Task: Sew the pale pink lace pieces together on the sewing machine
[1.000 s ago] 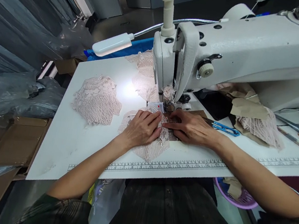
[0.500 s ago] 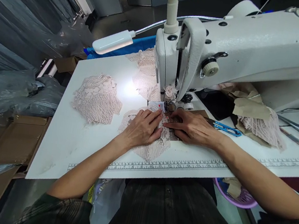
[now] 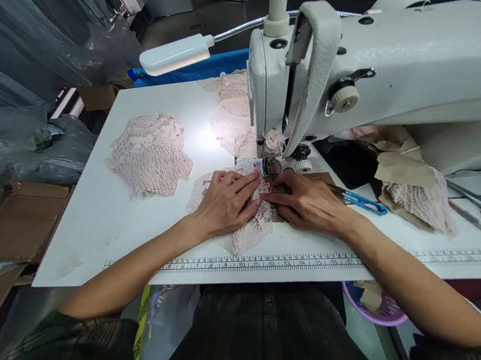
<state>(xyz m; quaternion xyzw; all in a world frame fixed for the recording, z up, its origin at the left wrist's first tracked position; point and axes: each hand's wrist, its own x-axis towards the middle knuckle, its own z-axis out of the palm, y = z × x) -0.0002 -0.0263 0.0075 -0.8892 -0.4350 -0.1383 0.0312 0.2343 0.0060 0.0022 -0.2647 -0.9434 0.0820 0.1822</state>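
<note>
A pale pink lace piece (image 3: 245, 237) lies on the white sewing table (image 3: 96, 232) just in front of the needle of a white sewing machine (image 3: 371, 61). My left hand (image 3: 225, 200) lies flat on the lace, fingers stretched toward the presser foot (image 3: 274, 167). Right beside it, my right hand (image 3: 306, 201) presses on the lace and a brown paper piece, fingers extended and close together, the fingertips of both hands almost touching.
A stack of pink lace pieces (image 3: 150, 153) sits at the left, and more lace (image 3: 232, 105) lies behind the needle. Blue thread snips (image 3: 364, 203) lie right of my right hand. Brown paper and lace (image 3: 416, 191), scissors, a lamp (image 3: 175, 54) and a purple basket (image 3: 377, 307) are nearby.
Both hands stay pressed on the lace at the presser foot with barely any shift. The view has tilted slightly, bringing the machine head closer.
</note>
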